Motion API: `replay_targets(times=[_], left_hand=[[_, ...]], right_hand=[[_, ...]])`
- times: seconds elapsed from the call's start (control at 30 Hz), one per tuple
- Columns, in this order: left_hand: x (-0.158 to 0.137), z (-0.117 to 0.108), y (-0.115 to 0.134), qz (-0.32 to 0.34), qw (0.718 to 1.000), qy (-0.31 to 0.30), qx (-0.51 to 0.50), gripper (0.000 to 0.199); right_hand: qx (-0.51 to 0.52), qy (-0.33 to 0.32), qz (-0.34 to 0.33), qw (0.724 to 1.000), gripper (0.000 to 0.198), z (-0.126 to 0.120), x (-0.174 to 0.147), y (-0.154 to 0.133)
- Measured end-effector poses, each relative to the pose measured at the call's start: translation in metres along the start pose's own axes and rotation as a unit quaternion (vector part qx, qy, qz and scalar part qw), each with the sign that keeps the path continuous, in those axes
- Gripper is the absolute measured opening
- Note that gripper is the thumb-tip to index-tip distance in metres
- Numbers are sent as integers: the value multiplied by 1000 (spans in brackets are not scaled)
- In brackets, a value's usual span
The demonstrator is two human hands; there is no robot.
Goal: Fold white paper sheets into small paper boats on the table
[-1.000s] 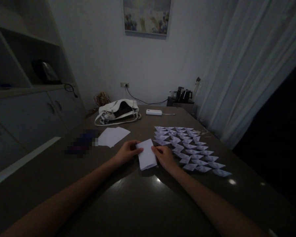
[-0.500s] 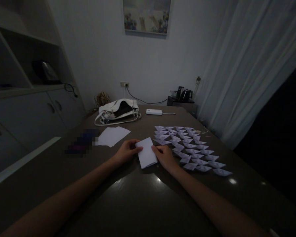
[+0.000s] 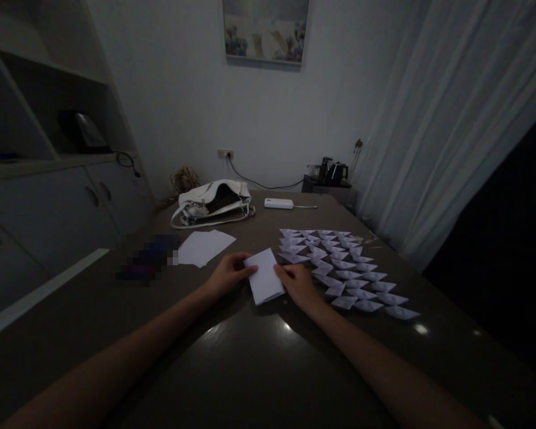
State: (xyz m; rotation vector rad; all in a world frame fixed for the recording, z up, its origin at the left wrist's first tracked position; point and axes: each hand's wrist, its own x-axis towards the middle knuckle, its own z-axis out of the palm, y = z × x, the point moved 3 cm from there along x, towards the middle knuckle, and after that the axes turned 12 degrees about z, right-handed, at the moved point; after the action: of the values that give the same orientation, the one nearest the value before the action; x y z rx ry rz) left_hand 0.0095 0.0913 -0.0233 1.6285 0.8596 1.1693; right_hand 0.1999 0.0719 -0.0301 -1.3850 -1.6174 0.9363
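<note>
A folded sheet of white paper [image 3: 265, 279] is held between my two hands over the dark table. My left hand [image 3: 230, 273] pinches its left edge, thumb on top and fingers beneath. On the opposite edge my right hand [image 3: 297, 283] grips it the same way, thumb pressed on the paper. The lower edge shows more than one layer. To the right of my right hand stand several folded paper boats [image 3: 340, 264] in rows. Loose white sheets [image 3: 204, 246] lie beyond my left hand.
A white handbag [image 3: 214, 202] sits at the far left of the table [image 3: 250, 369]. A white power bank [image 3: 279, 204] with a short cable lies at the back. Left of the sheets is a blurred-out dark object [image 3: 149, 259]. A curtain [image 3: 433, 131] hangs on the right.
</note>
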Motion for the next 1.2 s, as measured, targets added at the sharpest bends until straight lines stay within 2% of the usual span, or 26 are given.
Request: replay_targets(times=[0.33,0.67,0.97,1.2], left_hand=[[2,-2,0,2,999,34,-25,35],[1,-2,1,-1,999,33,-16,34],[1,-6,4,0,998,66,9,42],[2,-8,1,13,998,58,13,42]], right_hand=[[27,-9,28,999,51,1,-1,1],[17,-9,22,1000,50,2,-2,1],[27,-11,34,999,50,2,-1,2],[9,-14,18,1000,48,3,0,3]])
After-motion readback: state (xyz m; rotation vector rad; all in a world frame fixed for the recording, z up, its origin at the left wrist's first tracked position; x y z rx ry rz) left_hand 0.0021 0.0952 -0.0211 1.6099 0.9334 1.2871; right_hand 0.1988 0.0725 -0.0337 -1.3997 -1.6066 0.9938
